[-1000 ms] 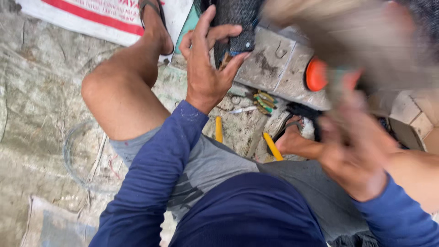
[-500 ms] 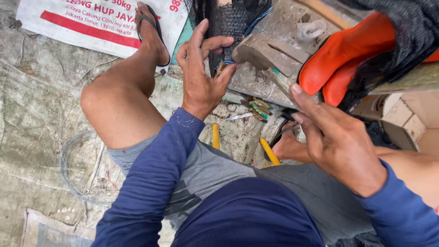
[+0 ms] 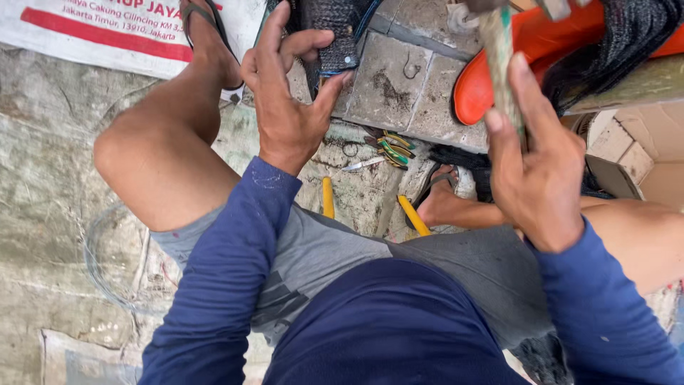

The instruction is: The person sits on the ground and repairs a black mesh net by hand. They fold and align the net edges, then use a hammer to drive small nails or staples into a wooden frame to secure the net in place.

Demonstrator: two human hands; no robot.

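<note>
My left hand (image 3: 288, 114) is raised over my left knee with its fingers spread. Its thumb and a curled finger touch the lower edge of a black mesh roll (image 3: 329, 32), and I cannot tell if they pinch it. My right hand (image 3: 538, 171) is closed around a worn wooden handle (image 3: 496, 60) with a green streak. The handle rises out of the top of the view, so its head is hidden. An orange rubber boot (image 3: 474, 89) lies just behind the handle, partly under black netting (image 3: 623, 43).
A grey concrete block (image 3: 399, 82) with a small metal hook lies ahead. Yellow-handled pliers (image 3: 413, 215) and small green-and-yellow tools (image 3: 392, 148) lie between my sandalled feet. An open cardboard box (image 3: 634, 160) is at the right, a printed white sack (image 3: 121, 32) at the upper left.
My right hand was blurred in motion, then open by the orange boot; now it grips the wooden handle upright. My left hand has stayed at the black mesh.
</note>
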